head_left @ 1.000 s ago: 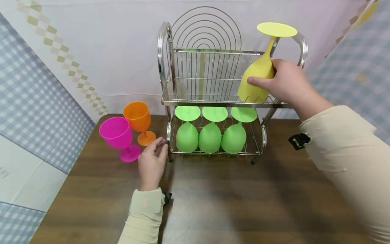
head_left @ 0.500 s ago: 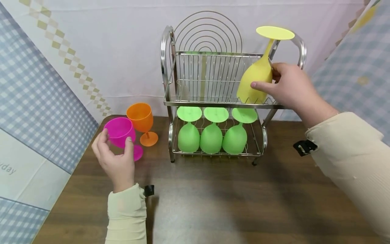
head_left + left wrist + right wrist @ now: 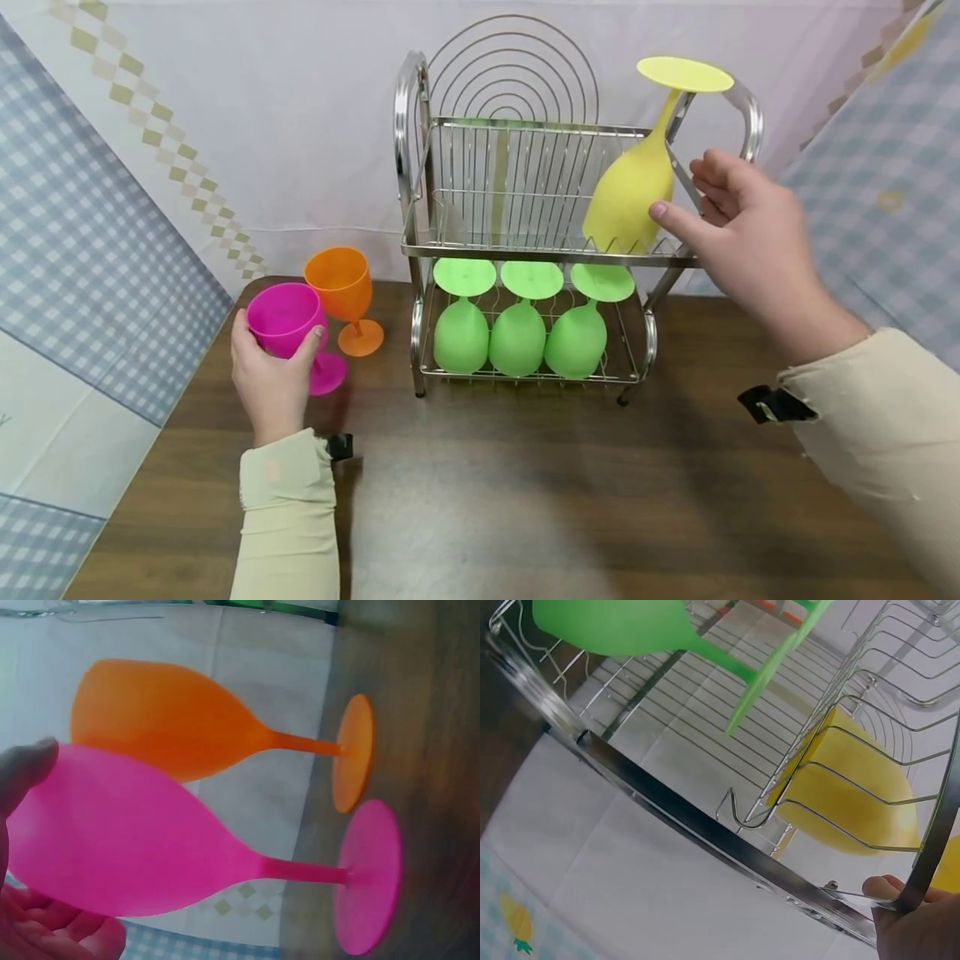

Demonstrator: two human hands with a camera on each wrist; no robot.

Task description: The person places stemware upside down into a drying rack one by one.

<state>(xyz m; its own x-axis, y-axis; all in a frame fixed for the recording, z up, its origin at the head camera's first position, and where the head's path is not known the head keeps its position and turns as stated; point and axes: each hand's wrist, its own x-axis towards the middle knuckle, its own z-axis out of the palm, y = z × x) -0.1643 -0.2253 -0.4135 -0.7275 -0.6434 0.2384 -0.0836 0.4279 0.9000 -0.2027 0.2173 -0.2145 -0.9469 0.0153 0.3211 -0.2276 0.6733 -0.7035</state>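
Observation:
On the left of the table, my left hand (image 3: 272,387) grips the bowl of a magenta wine goblet (image 3: 281,321), thumb on one side and fingers round the other. The goblet's foot is down on the wood. An orange goblet (image 3: 341,287) stands upright just behind it. A yellow goblet (image 3: 630,196) sits upside down on the upper tier of a metal dish rack (image 3: 525,255), its stem leaning right. My right hand (image 3: 765,250) is beside it with fingers spread off the bowl; the thumb tip overlaps its edge. The right wrist view shows the yellow bowl behind rack wires.
Three green goblets (image 3: 517,337) stand upside down in a row on the rack's lower tier. Tall chrome side frames (image 3: 405,125) rise at both ends. A white cloth (image 3: 300,125) hangs behind, with checked cloth (image 3: 82,217) on the left. Brown table (image 3: 487,500) lies in front.
My left hand has moved left from beside the rack to the magenta goblet and taken hold of its bowl. My right hand has let go of the yellow goblet and drawn back to the right.

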